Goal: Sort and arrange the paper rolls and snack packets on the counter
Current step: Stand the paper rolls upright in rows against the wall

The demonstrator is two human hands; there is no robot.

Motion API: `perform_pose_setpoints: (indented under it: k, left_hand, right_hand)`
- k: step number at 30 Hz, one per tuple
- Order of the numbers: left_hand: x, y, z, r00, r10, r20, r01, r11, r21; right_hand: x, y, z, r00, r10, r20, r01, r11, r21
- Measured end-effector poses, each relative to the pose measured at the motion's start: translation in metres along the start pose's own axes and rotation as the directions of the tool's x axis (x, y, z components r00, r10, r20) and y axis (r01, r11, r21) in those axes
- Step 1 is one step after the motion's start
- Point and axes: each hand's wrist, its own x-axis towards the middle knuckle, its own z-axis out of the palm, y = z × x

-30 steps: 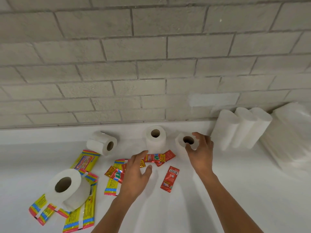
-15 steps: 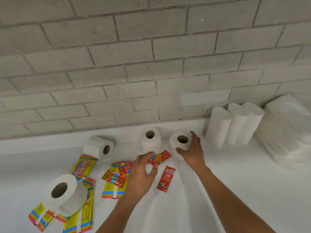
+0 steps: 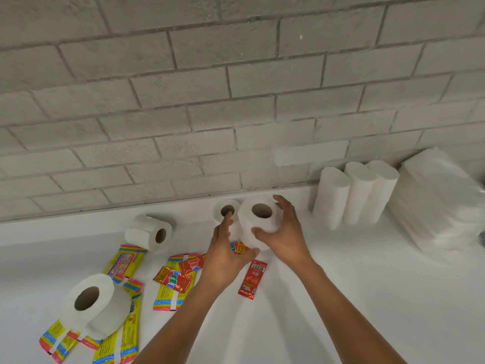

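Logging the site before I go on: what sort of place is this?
Probably a shop or storeroom counter, though I can't be sure: a white counter against a painted brick wall, loose paper rolls, scattered snack packets and stacked wrapped tissue packs.

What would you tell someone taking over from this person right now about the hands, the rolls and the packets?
Right hand grips an upright toilet roll near the wall. Left hand reaches, fingers straight, toward the second upright roll just behind; whether it touches is unclear.
Another small roll lies on its side to the left; a large roll lies on yellow packets at front left.
Red sachets and more yellow packets are scattered mid-counter.
Done: three tall rolls stand at the wall beside a white stack.
Left: group the loose rolls, sort the packets.
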Motion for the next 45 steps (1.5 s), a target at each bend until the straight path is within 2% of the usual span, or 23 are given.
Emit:
perform_pose_setpoints:
  k: [6, 9, 11, 14, 20, 27, 34, 45]
  left_hand:
    - [-0.009, 0.003, -0.005, 0.992, 0.118, -0.039, -0.121, 0.987, -0.104]
    - [-0.009, 0.002, -0.01, 0.979, 0.153, -0.133, -0.16, 0.986, -0.041]
    - [-0.002, 0.004, -0.015, 0.979, 0.132, -0.155, -0.135, 0.991, -0.008]
    - [0.017, 0.01, -0.022, 0.976, 0.079, -0.201, -0.081, 0.997, -0.001]
    - [0.071, 0.013, -0.029, 0.961, -0.01, -0.277, -0.016, 0.996, -0.092]
    - [0.107, -0.007, -0.014, 0.966, -0.055, -0.252, 0.023, 0.991, -0.13]
    - [0.107, -0.022, -0.002, 0.966, -0.068, -0.248, 0.044, 0.994, -0.1]
    - [0.108, -0.037, 0.004, 0.977, -0.174, -0.127, 0.149, 0.972, -0.182]
  right_hand:
    - [-0.029, -0.024, 0.019, 0.997, -0.02, 0.073, 0.017, 0.999, 0.041]
    - [-0.038, -0.03, 0.028, 0.991, -0.057, 0.122, 0.046, 0.995, 0.088]
    - [-0.039, -0.033, 0.027, 0.988, -0.067, 0.139, 0.044, 0.985, 0.165]
    - [-0.033, -0.03, 0.019, 0.992, 0.021, 0.128, -0.054, 0.964, 0.262]
    - [-0.028, -0.001, -0.005, 0.972, 0.211, 0.1, -0.226, 0.957, 0.184]
    - [-0.029, 0.028, -0.028, 0.938, 0.341, 0.069, -0.348, 0.917, 0.193]
    - [-0.035, 0.043, -0.033, 0.914, 0.4, 0.073, -0.407, 0.894, 0.189]
    - [-0.04, 0.044, -0.023, 0.889, 0.439, 0.128, -0.456, 0.871, 0.181]
